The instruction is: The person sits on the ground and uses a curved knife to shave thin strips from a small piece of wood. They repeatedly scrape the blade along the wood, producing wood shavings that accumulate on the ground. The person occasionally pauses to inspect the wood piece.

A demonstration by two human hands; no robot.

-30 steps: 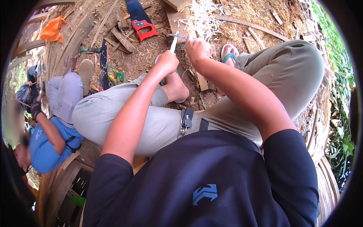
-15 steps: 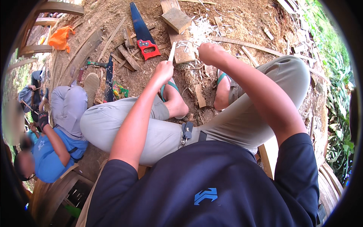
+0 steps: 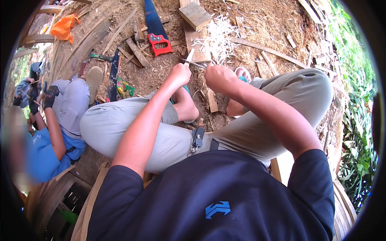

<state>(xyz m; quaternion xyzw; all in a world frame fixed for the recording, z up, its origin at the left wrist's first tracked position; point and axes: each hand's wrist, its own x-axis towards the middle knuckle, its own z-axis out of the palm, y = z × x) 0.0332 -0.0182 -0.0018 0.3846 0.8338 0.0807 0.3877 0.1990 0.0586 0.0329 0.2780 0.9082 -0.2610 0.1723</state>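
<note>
My left hand [image 3: 179, 76] is closed around a pale whittled wooden stick [image 3: 190, 54], whose end points up and away from me. In my closed right hand [image 3: 219, 80] is a knife; its thin blade [image 3: 196, 64] reaches left and lies across the stick just above my left fist. The handle is hidden within my fingers. Beyond the hands lies a wooden plank [image 3: 198, 39] with a squared wood block [image 3: 195, 16] on top. White curled shavings [image 3: 222, 38] are heaped beside it on the right.
A red-handled saw [image 3: 158, 34] lies left of the plank, near loose wood scraps [image 3: 137, 52]. Farther left are a second saw blade [image 3: 113, 78] and an orange cloth or bag [image 3: 64, 27]. A person in blue [image 3: 47, 152] sits at my left. Green plants [image 3: 356, 120] edge the right.
My right hand has moved left and nearer to me, bringing the knife blade across the stick. My left hand has shifted slightly right. The whole view has tilted a little.
</note>
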